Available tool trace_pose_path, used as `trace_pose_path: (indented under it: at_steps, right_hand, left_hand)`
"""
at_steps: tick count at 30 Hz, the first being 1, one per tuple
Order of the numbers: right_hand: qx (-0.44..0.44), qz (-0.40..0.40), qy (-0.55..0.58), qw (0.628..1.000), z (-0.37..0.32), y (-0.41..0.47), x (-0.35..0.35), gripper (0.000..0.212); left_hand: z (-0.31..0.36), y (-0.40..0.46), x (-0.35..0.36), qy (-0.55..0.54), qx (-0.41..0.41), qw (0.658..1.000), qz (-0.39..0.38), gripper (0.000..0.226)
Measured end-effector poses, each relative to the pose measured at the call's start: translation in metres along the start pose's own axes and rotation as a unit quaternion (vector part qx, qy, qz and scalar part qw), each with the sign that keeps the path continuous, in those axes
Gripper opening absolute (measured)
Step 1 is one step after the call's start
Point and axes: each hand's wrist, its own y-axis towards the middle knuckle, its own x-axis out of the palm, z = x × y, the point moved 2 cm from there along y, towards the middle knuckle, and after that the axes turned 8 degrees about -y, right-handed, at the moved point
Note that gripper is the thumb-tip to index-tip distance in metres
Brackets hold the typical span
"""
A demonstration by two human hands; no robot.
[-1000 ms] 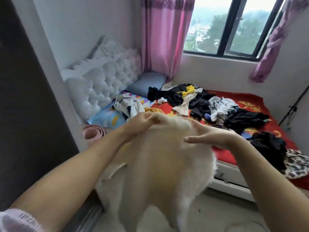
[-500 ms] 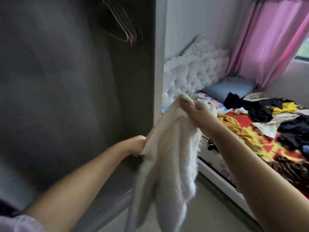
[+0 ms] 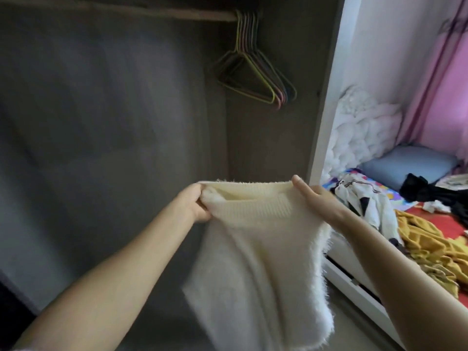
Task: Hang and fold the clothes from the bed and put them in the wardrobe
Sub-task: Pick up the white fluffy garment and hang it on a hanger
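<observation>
A fluffy cream sweater (image 3: 263,262) hangs in front of me, its ribbed neck opening stretched wide between my hands. My left hand (image 3: 195,203) grips the left end of the neckband. My right hand (image 3: 314,198) holds the right end, thumb up along the edge, fingers hidden behind the knit. Before me is the open dark wardrobe (image 3: 114,122), where several empty wire hangers (image 3: 255,69) hang at the right end of the rail (image 3: 126,11). On the right, the bed (image 3: 443,224) carries loose clothes: a white patterned piece (image 3: 364,198), a mustard garment (image 3: 430,247), black items (image 3: 430,191).
The wardrobe's white side panel (image 3: 329,97) stands between the wardrobe and the bed. A white tufted headboard (image 3: 359,130), a grey-blue pillow (image 3: 410,165) and a pink curtain (image 3: 440,84) lie beyond. The white bed frame (image 3: 354,282) runs along the lower right.
I have turned left from the bed to face the open wardrobe. My hands moved apart and now stretch the sweater's neckband wide instead of holding it bunched.
</observation>
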Motion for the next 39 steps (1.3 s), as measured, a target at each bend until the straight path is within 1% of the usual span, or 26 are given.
trace_pose_path:
  at_steps: [2, 3, 4, 6, 7, 8, 10, 12, 14, 15, 17, 19, 20, 21, 23, 25, 28, 29, 32, 33, 35, 37, 39]
  right_hand:
    - [0.021, 0.030, 0.013, 0.999, 0.001, 0.018, 0.003, 0.071]
    - [0.031, 0.037, 0.006, 0.999, 0.001, 0.026, 0.004, 0.069]
    - [0.036, 0.036, 0.000, 0.999, 0.001, 0.035, 0.005, 0.069]
    - [0.036, 0.019, -0.003, 0.999, 0.001, 0.056, 0.010, 0.080]
    - [0.037, 0.007, -0.006, 0.999, -0.001, 0.068, 0.013, 0.080]
    - [0.037, -0.004, -0.010, 0.999, -0.004, 0.081, 0.015, 0.077]
    - [0.016, -0.006, -0.027, 1.000, -0.020, 0.111, 0.017, 0.063]
    - [-0.055, 0.018, -0.082, 0.995, -0.046, 0.145, 0.009, 0.047]
    - [-0.141, 0.063, -0.141, 0.978, -0.082, 0.184, -0.006, 0.029]
    - [-0.171, 0.094, -0.154, 0.969, -0.100, 0.201, -0.015, 0.021]
    - [-0.214, 0.183, -0.172, 0.944, -0.136, 0.239, -0.035, 0.018]
    - [-0.245, 0.266, -0.243, 0.900, -0.168, 0.277, -0.048, 0.022]
    - [-0.247, 0.280, -0.291, 0.881, -0.181, 0.296, -0.050, 0.025]
    - [-0.235, 0.276, -0.341, 0.868, -0.191, 0.314, -0.051, 0.028]
    - [-0.196, 0.245, -0.418, 0.853, -0.203, 0.344, -0.050, 0.031]
    - [-0.175, 0.248, -0.447, 0.842, -0.209, 0.365, -0.047, 0.028]
    - [-0.177, 0.273, -0.415, 0.850, -0.217, 0.381, -0.045, 0.024]
    - [-0.186, 0.278, -0.398, 0.854, -0.220, 0.383, -0.044, 0.024]
    - [-0.232, 0.308, -0.325, 0.864, -0.228, 0.379, -0.041, 0.024]
    - [-0.250, 0.320, -0.295, 0.865, -0.231, 0.374, -0.038, 0.022]
    - [-0.285, 0.333, -0.212, 0.874, -0.226, 0.358, -0.025, 0.022]
    - [-0.314, 0.324, -0.092, 0.888, -0.206, 0.339, -0.002, 0.022]
    - [-0.317, 0.268, 0.045, 0.909, -0.177, 0.317, 0.028, 0.015]
  left_hand:
    - [0.011, 0.006, -0.001, 0.075, -0.025, 0.995, -0.054, 0.037]
    - [0.016, 0.009, 0.000, 0.107, -0.034, 0.991, -0.070, 0.035]
    - [0.022, 0.013, 0.001, 0.128, -0.036, 0.988, -0.075, 0.030]
    - [0.037, 0.021, 0.010, 0.144, -0.027, 0.986, -0.082, 0.017]
    - [0.045, 0.025, 0.017, 0.147, -0.017, 0.985, -0.086, 0.015]
    - [0.054, 0.032, 0.024, 0.149, -0.002, 0.985, -0.089, 0.013]
    - [0.074, 0.046, 0.039, 0.153, 0.030, 0.983, -0.095, 0.012]
    - [0.093, 0.059, 0.051, 0.155, 0.061, 0.982, -0.089, 0.017]
    - [0.109, 0.078, 0.060, 0.144, 0.085, 0.983, -0.071, 0.020]
    - [0.114, 0.086, 0.063, 0.139, 0.088, 0.984, -0.061, 0.021]
    - [0.121, 0.105, 0.070, 0.131, 0.092, 0.986, -0.046, 0.022]
    - [0.129, 0.124, 0.075, 0.123, 0.095, 0.987, -0.038, 0.023]
    - [0.133, 0.132, 0.077, 0.122, 0.098, 0.987, -0.035, 0.023]
    - [0.137, 0.139, 0.078, 0.118, 0.102, 0.987, -0.031, 0.024]
    - [0.143, 0.150, 0.079, 0.109, 0.108, 0.988, -0.025, 0.025]
    - [0.147, 0.157, 0.077, 0.104, 0.111, 0.988, -0.022, 0.029]
    - [0.154, 0.168, 0.074, 0.104, 0.108, 0.988, -0.037, 0.049]
    - [0.157, 0.171, 0.074, 0.104, 0.106, 0.988, -0.040, 0.052]
    - [0.162, 0.178, 0.076, 0.113, 0.100, 0.988, -0.039, 0.039]
    - [0.163, 0.180, 0.075, 0.113, 0.100, 0.988, -0.036, 0.038]
    - [0.164, 0.184, 0.070, 0.101, 0.101, 0.989, -0.031, 0.037]
    - [0.163, 0.188, 0.060, 0.093, 0.096, 0.991, -0.019, 0.032]
    - [0.159, 0.189, 0.048, 0.099, 0.080, 0.992, -0.015, 0.032]
